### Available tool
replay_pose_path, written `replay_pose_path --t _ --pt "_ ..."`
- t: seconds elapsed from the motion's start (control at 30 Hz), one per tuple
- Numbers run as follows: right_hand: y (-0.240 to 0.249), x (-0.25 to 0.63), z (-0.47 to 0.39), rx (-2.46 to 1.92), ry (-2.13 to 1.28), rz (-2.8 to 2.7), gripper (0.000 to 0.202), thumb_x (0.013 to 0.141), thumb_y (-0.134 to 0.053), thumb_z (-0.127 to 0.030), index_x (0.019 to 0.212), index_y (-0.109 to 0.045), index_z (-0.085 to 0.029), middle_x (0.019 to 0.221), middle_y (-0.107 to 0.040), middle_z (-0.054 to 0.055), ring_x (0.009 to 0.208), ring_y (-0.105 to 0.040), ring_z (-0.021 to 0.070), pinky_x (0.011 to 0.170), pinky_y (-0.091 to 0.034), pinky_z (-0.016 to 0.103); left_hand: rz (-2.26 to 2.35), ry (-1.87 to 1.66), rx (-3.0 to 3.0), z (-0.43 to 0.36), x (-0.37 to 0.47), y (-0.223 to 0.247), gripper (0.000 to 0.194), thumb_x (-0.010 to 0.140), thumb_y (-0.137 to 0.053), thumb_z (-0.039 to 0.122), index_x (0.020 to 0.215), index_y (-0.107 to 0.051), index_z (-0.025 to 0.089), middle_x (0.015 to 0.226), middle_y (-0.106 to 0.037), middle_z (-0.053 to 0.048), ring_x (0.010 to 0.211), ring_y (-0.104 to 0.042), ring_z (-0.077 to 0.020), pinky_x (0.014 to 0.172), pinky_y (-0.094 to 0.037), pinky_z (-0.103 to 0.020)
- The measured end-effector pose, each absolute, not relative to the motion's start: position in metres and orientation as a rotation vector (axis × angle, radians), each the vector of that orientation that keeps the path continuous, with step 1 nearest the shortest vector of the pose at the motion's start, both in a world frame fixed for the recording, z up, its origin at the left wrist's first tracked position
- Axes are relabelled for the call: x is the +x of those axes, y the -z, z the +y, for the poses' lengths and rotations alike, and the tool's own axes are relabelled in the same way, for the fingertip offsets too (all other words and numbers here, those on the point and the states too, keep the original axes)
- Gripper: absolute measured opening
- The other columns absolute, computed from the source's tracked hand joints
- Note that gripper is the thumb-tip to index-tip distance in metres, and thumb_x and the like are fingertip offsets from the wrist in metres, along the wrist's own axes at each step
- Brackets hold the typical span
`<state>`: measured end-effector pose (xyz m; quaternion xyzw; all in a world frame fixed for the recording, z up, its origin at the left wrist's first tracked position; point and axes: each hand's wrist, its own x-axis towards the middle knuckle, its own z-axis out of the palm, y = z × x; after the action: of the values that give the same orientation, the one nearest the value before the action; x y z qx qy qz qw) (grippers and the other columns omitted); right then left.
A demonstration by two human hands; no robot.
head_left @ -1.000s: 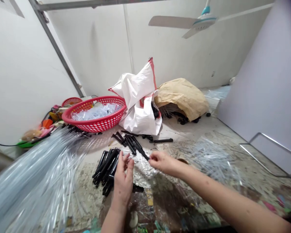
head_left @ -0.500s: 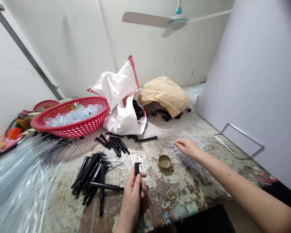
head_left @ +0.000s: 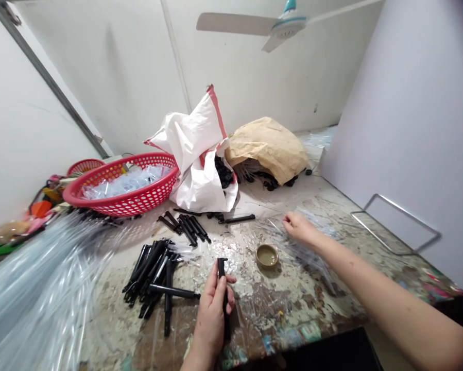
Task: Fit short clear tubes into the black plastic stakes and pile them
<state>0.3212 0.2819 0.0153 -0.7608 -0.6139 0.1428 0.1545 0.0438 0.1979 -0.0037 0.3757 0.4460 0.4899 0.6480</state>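
Observation:
My left hand (head_left: 215, 312) is wrapped round a black plastic tube (head_left: 221, 267) with a small side hook at its top end, held roughly upright near the front of the table. My right hand (head_left: 298, 226) is closed over the clear plastic strips (head_left: 312, 257) on the right; whatever its fingertips pinch is too small to make out. Between the hands stands a small round bowl (head_left: 267, 256) with liquid in it. Left of my left hand lies a pile of similar black tubes (head_left: 150, 273), and several more (head_left: 192, 228) are lined up behind it.
A red basket (head_left: 126, 203) of clear plastic pieces stands back left. Beside it are a white sack (head_left: 192, 139) and a tan paper covering (head_left: 270, 144) over black parts. Long clear tubing (head_left: 41, 293) fills the left side. A metal wire frame (head_left: 397, 221) projects at right.
The view has shifted slightly, so everything sits a little further right. My right hand's fingers look more curled in. My left hand keeps the same hold on the black tube.

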Motion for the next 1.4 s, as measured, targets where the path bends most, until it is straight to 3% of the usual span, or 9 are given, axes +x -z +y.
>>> replay_pose_path --t 0.1,0.23,0.43,0.63,0.8,0.93,1.0,1.13,1.4 --pt "-0.026 0.314 0.269 -2.051 -0.488 -1.784 0.024 0.086 -0.037 -0.019 0.092 -0.059 -0.016 0.082 -0.066 0.005 0.071 -0.057 0.0139 0.063 -0.04 0.023 1.01 -1.111 0.857 0.198 0.045 0.004 0.056 0.078 -0.061 0.038 0.129 -0.045 0.022 0.081 -0.06 -0.002 0.045 -0.038 -0.0034 0.042 -0.03 -0.016" --pt "-0.04 0.297 0.244 -1.816 -0.586 -1.972 0.018 0.084 -0.048 -0.026 0.09 -0.064 -0.02 0.086 -0.068 0.002 0.079 -0.058 0.0156 0.069 -0.04 0.026 1.025 -1.107 0.87 0.196 0.047 0.001 0.059 0.077 -0.062 0.038 0.131 -0.044 0.022 0.08 -0.059 -0.002 0.045 -0.038 -0.003 0.041 -0.03 -0.016" --pt "-0.036 0.278 0.225 -1.744 -0.056 -2.304 0.017 0.083 -0.053 -0.018 0.073 -0.066 -0.022 0.075 -0.066 0.003 0.078 -0.051 0.0197 0.078 -0.027 0.036 1.029 -1.061 0.935 0.195 0.047 0.003 0.059 0.079 -0.059 0.038 0.132 -0.041 0.021 0.082 -0.059 -0.003 0.046 -0.039 -0.0036 0.041 -0.032 -0.016" --pt "-0.034 0.268 0.227 -1.652 0.089 -2.467 0.016 0.078 -0.055 -0.011 0.068 -0.063 -0.02 0.072 -0.06 0.004 0.077 -0.046 0.019 0.081 -0.023 0.039 1.021 -1.045 0.939 0.194 0.047 0.004 0.057 0.079 -0.059 0.036 0.132 -0.043 0.022 0.082 -0.059 -0.003 0.049 -0.041 -0.0046 0.042 -0.032 -0.016" --pt "-0.041 0.262 0.22 -1.689 -0.155 -2.215 0.017 0.081 -0.054 -0.016 0.071 -0.066 -0.021 0.076 -0.064 0.004 0.081 -0.052 0.0204 0.084 -0.028 0.042 0.998 -1.043 0.928 0.193 0.047 0.004 0.056 0.081 -0.056 0.036 0.132 -0.041 0.02 0.082 -0.057 -0.003 0.049 -0.041 -0.0045 0.042 -0.032 -0.016" --pt "-0.046 0.243 0.212 -1.567 -0.718 -1.779 0.015 0.081 -0.054 -0.029 0.082 -0.067 -0.02 0.084 -0.066 0.004 0.077 -0.058 0.0171 0.071 -0.043 0.032 0.95 -1.033 0.935 0.194 0.044 0.005 0.043 0.084 -0.053 0.036 0.123 -0.049 0.018 0.084 -0.057 -0.003 0.047 -0.038 -0.0031 0.043 -0.029 -0.016" --pt "-0.045 0.23 0.209 -1.502 -0.837 -1.65 0.017 0.08 -0.054 -0.03 0.083 -0.066 -0.019 0.081 -0.065 0.003 0.073 -0.059 0.0156 0.066 -0.045 0.029 0.921 -1.039 0.93 0.194 0.042 0.005 0.034 0.084 -0.052 0.036 0.113 -0.055 0.017 0.083 -0.057 -0.002 0.047 -0.038 -0.0029 0.043 -0.028 -0.016" --pt "-0.04 0.21 0.211 -1.465 -0.765 -1.601 0.015 0.079 -0.055 -0.03 0.08 -0.066 -0.019 0.077 -0.064 0.003 0.071 -0.059 0.0151 0.065 -0.045 0.027 0.896 -1.079 0.897 0.193 0.041 0.003 0.029 0.083 -0.054 0.037 0.103 -0.058 0.017 0.081 -0.056 -0.002 0.046 -0.037 -0.0032 0.043 -0.027 -0.017" --pt "-0.034 0.204 0.216 -1.426 -0.612 -1.692 0.013 0.08 -0.055 -0.027 0.08 -0.065 -0.019 0.078 -0.063 0.003 0.073 -0.058 0.0148 0.067 -0.045 0.027 0.89 -1.088 0.891 0.193 0.04 0.003 0.034 0.083 -0.054 0.038 0.109 -0.056 0.017 0.082 -0.055 -0.002 0.047 -0.038 -0.0038 0.043 -0.029 -0.017"
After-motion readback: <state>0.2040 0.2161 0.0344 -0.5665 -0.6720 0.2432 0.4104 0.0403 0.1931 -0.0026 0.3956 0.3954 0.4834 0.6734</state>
